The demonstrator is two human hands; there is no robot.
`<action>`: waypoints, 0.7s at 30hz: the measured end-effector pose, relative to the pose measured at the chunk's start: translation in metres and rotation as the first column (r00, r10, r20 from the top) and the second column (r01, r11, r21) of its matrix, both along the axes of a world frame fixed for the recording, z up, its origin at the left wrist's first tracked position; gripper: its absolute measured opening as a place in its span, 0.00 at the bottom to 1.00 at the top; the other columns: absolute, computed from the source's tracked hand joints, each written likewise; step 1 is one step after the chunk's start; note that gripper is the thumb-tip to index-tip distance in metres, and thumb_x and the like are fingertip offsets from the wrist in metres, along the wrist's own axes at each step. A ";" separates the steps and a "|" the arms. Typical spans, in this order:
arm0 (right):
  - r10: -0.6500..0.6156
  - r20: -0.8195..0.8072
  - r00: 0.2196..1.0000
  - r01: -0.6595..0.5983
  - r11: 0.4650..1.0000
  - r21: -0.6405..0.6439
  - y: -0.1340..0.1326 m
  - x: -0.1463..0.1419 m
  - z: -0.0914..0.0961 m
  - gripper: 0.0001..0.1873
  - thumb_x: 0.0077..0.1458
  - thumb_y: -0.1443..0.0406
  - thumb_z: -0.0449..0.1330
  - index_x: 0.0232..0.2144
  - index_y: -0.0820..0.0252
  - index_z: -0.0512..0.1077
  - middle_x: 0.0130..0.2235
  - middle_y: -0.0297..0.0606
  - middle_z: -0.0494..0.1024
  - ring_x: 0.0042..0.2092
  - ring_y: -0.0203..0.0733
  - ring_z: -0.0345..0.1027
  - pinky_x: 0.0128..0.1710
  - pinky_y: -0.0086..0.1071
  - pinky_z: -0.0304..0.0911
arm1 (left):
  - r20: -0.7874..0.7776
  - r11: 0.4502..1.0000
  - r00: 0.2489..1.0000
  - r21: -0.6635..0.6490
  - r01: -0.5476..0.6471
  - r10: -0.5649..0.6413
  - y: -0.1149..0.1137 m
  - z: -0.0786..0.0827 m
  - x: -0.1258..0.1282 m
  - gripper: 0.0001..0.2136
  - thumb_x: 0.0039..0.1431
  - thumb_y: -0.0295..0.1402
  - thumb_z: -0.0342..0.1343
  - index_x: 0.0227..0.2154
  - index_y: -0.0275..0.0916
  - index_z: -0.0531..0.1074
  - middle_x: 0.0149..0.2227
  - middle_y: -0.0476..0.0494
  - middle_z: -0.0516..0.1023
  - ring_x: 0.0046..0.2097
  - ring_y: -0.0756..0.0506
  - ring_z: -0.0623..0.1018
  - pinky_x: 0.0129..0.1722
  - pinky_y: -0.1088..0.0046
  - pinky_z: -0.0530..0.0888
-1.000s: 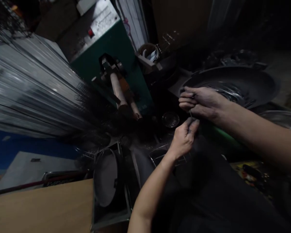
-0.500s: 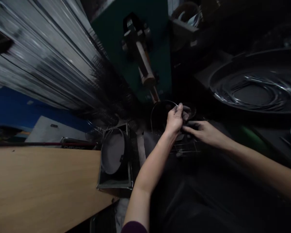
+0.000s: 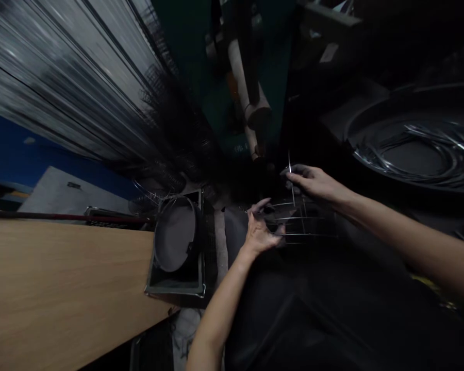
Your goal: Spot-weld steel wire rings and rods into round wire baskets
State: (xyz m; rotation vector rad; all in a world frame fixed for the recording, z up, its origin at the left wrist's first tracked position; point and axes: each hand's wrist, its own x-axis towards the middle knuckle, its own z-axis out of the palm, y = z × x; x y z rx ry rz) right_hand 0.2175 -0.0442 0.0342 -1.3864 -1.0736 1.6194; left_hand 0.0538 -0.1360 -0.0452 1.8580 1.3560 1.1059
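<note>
My right hand (image 3: 311, 181) pinches a thin upright steel wire (image 3: 291, 178) between its fingers. That wire stands over the end of a welded wire grid (image 3: 301, 220), which lies on dark cloth or sheeting. My left hand (image 3: 260, 232) is just below, with its fingers spread and their tips at the grid's near edge. It seems to hold nothing, though the dim light hides some of the contact.
A wide black pan (image 3: 371, 123) holds coiled wire at the right. Stacked wire mesh panels (image 3: 69, 87) fill the upper left. A grey disc in a metal frame (image 3: 176, 234) stands beside a wooden tabletop (image 3: 62, 278). A green machine (image 3: 216, 77) with pale rods rises behind.
My left hand has dropped from gripping a curved wire and opened over the grid. My right hand has moved up and to the right, now pinching a wire. The camera view has also shifted.
</note>
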 end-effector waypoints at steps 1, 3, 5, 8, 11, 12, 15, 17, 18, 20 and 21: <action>-0.011 -0.026 1.000 0.012 1.000 0.019 0.006 -0.002 0.007 0.04 0.58 0.70 0.55 0.37 0.64 0.68 0.21 0.30 0.65 0.17 0.26 0.53 0.13 0.20 0.47 | 0.030 0.999 0.999 0.034 0.012 -0.013 0.009 0.003 -0.001 0.37 0.44 0.33 0.64 0.57 0.42 0.53 0.49 0.39 0.69 0.49 0.41 0.73 0.52 0.56 0.71; -0.030 -0.071 0.997 0.034 0.998 0.053 0.017 -0.006 0.022 0.05 0.59 0.69 0.55 0.38 0.64 0.68 0.21 0.30 0.65 0.17 0.26 0.52 0.13 0.20 0.46 | 0.059 0.994 0.998 0.103 0.022 -0.028 0.026 0.014 -0.006 0.38 0.44 0.32 0.64 0.57 0.43 0.51 0.48 0.40 0.69 0.49 0.42 0.73 0.51 0.57 0.71; -0.036 -0.077 0.996 0.042 0.996 0.078 0.028 -0.010 0.035 0.06 0.59 0.68 0.56 0.39 0.65 0.68 0.21 0.29 0.64 0.17 0.25 0.51 0.13 0.20 0.46 | 0.070 0.985 0.997 0.169 0.015 -0.027 0.041 0.025 -0.010 0.38 0.44 0.32 0.64 0.56 0.43 0.49 0.48 0.40 0.68 0.49 0.42 0.73 0.51 0.58 0.71; -0.054 -0.055 0.997 0.060 0.993 0.105 0.041 -0.019 0.048 0.06 0.57 0.68 0.58 0.38 0.65 0.68 0.21 0.28 0.64 0.17 0.25 0.52 0.13 0.19 0.46 | 0.094 0.972 0.995 0.233 0.009 -0.032 0.058 0.034 -0.014 0.38 0.45 0.33 0.63 0.56 0.42 0.47 0.46 0.40 0.67 0.47 0.43 0.73 0.48 0.59 0.72; -0.099 -0.076 0.992 0.106 0.989 0.099 0.050 -0.027 0.049 0.05 0.56 0.67 0.60 0.35 0.64 0.68 0.21 0.28 0.64 0.17 0.26 0.52 0.14 0.19 0.47 | 0.101 0.965 0.994 0.262 0.004 -0.031 0.069 0.034 -0.017 0.37 0.45 0.34 0.63 0.55 0.42 0.47 0.47 0.40 0.65 0.46 0.43 0.74 0.48 0.58 0.73; -0.106 -0.088 0.990 0.114 0.989 0.090 0.053 -0.029 0.049 0.05 0.56 0.67 0.59 0.35 0.64 0.68 0.20 0.27 0.63 0.17 0.26 0.52 0.14 0.19 0.48 | 0.096 0.965 0.995 0.264 -0.003 -0.023 0.072 0.034 -0.018 0.37 0.45 0.35 0.63 0.55 0.41 0.47 0.47 0.39 0.65 0.47 0.43 0.74 0.49 0.57 0.72; -0.075 -0.095 0.993 0.082 0.995 0.064 0.060 -0.034 0.044 0.04 0.57 0.67 0.58 0.36 0.63 0.68 0.18 0.26 0.61 0.16 0.27 0.51 0.14 0.20 0.47 | 0.080 0.964 0.997 0.264 -0.024 0.003 0.079 0.036 -0.022 0.35 0.44 0.36 0.65 0.51 0.41 0.51 0.47 0.38 0.66 0.50 0.40 0.73 0.51 0.54 0.71; -0.048 -0.079 0.996 0.052 0.997 0.055 0.064 -0.036 0.042 0.04 0.57 0.67 0.58 0.35 0.62 0.68 0.17 0.26 0.60 0.16 0.27 0.50 0.14 0.20 0.46 | 0.064 0.964 0.998 0.267 -0.023 0.006 0.083 0.039 -0.024 0.31 0.43 0.36 0.65 0.48 0.41 0.55 0.47 0.37 0.66 0.51 0.39 0.72 0.52 0.52 0.71; -0.038 -0.071 0.997 0.042 0.998 0.056 0.066 -0.037 0.042 0.03 0.57 0.67 0.58 0.35 0.61 0.67 0.16 0.25 0.60 0.16 0.27 0.49 0.14 0.20 0.46 | 0.055 0.963 0.998 0.270 -0.022 0.008 0.086 0.041 -0.026 0.29 0.43 0.36 0.66 0.46 0.41 0.56 0.47 0.37 0.66 0.52 0.38 0.72 0.52 0.52 0.71; -0.014 -0.041 0.999 0.018 0.995 0.101 0.071 -0.038 0.043 0.03 0.57 0.67 0.58 0.33 0.61 0.66 0.16 0.25 0.59 0.16 0.28 0.49 0.13 0.21 0.45 | 0.047 0.959 0.999 0.283 -0.031 0.019 0.090 0.046 -0.028 0.27 0.42 0.36 0.66 0.43 0.40 0.58 0.48 0.37 0.66 0.53 0.37 0.71 0.52 0.52 0.71; -0.002 -0.011 1.000 0.003 0.990 0.144 0.073 -0.038 0.045 0.04 0.57 0.68 0.58 0.31 0.61 0.65 0.16 0.26 0.60 0.16 0.27 0.50 0.14 0.21 0.46 | 0.050 0.956 0.998 0.290 -0.040 0.026 0.093 0.047 -0.029 0.27 0.42 0.36 0.66 0.43 0.40 0.59 0.48 0.36 0.65 0.53 0.37 0.71 0.52 0.52 0.71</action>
